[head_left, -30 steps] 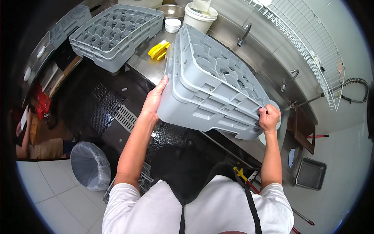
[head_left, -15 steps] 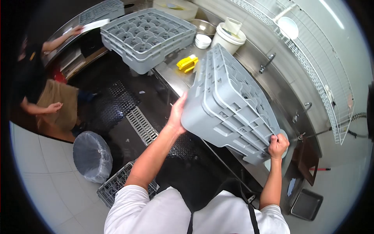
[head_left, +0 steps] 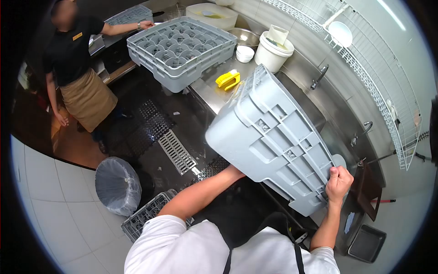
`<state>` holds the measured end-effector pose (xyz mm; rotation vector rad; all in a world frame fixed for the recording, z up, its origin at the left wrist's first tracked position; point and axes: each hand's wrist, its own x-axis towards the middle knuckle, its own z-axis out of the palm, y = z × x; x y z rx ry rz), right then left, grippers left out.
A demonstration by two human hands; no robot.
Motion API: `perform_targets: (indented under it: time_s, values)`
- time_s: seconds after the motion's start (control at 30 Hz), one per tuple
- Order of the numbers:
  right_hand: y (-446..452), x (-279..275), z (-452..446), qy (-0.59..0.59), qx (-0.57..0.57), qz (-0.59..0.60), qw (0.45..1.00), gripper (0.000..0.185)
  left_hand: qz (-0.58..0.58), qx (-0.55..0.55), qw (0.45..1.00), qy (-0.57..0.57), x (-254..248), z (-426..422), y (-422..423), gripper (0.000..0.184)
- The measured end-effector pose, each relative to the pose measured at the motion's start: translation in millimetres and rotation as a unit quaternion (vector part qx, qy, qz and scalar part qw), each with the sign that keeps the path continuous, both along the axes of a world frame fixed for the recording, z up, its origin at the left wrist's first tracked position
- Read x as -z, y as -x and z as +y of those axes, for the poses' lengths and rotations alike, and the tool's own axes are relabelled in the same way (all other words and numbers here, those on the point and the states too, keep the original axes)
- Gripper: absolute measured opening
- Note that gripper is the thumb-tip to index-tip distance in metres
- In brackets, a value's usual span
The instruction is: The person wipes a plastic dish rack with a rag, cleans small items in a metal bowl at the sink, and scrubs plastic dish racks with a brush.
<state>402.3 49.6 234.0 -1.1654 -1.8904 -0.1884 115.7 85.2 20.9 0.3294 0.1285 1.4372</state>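
Grey rectangular plastic rack (head_left: 269,148) hangs tilted at centre right, a long ribbed side wall facing the wearer and most of its open top hidden. The wearer's right hand (head_left: 338,183) is a closed fist around its right end. The left hand (head_left: 236,171) slips under its lower edge; its fingers are hidden, so how they grip cannot be told.

The raised rack overlaps the front edge of a stainless-steel counter (head_left: 206,97); whether it touches cannot be told. Left of that edge, dark wet floor (head_left: 143,132) with a slotted metal drain grate (head_left: 177,152) runs between the counter and a round bin lined with clear plastic (head_left: 132,192) at lower left. A co-worker in a tan apron (head_left: 89,98) stands at upper left, one arm stretched behind a second grey rack divided into round compartments (head_left: 183,78), which juts past the counter edge.

At top centre, a white bucket (head_left: 271,58) holds a smaller white container, and a pale tub (head_left: 222,22) holds yellowish liquid. Small white bowls (head_left: 245,55) sit stacked beside the bucket, near a yellow-handled brush (head_left: 226,80).
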Motion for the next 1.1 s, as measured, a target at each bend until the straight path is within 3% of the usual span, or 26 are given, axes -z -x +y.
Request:
perform_targets:
  time_s: [0.13,0.27,0.37,0.5,0.6,0.7,0.8,0.9,0.97,1.0,1.1]
  values:
    - [3.0,-16.9,-15.4,0.019,0.009,0.014,1.0,0.06,0.051,0.078,0.995,-0.024,-16.7,1.5,-23.1,0.059]
    - [-6.0,-28.6,-25.3,0.036,0.026,0.059,0.997,0.057,0.107,0.067,0.991,-0.04,-53.3,10.4,-22.2,0.064]
    - [-36.9,-35.3,-29.1,0.035,0.057,0.091,0.994,0.05,0.146,0.007,0.987,-0.065,-114.0,14.4,-21.6,0.067]
    - [-57.3,-47.2,-48.2,0.046,0.09,0.236,0.966,0.055,0.177,-0.079,0.978,-0.08,-207.7,24.6,-23.1,0.073]
    - [-43.8,-45.1,-58.4,0.018,0.136,0.337,0.931,0.056,0.257,-0.058,0.945,-0.194,-259.6,29.4,-22.5,0.078]
    - [-54.7,-22.2,-59.8,0.023,0.159,0.402,0.901,0.054,0.266,-0.07,0.946,-0.17,-278.5,28.0,-39.8,0.1]
    - [-51.1,-5.2,-63.4,0.019,0.145,0.432,0.89,0.056,0.318,-0.051,0.93,-0.176,-298.8,10.3,-32.3,0.108]
    - [-65.3,11.4,-58.5,0.031,0.119,0.467,0.876,0.057,0.284,-0.005,0.929,-0.239,-309.6,7.4,-32.5,0.107]
    - [-76.0,25.1,-47.9,0.044,0.112,0.51,0.851,0.058,0.341,-0.039,0.901,-0.264,-315.5,11.0,-36.3,0.106]
    - [-91.6,41.5,-43.5,0.034,0.059,0.49,0.869,0.049,0.383,-0.059,0.885,-0.257,-321.9,9.4,-37.0,0.106]
    - [-61.0,51.2,-42.0,0.051,0.076,0.587,0.805,0.037,0.431,-0.041,0.864,-0.256,-341.4,-1.7,-41.7,0.1]
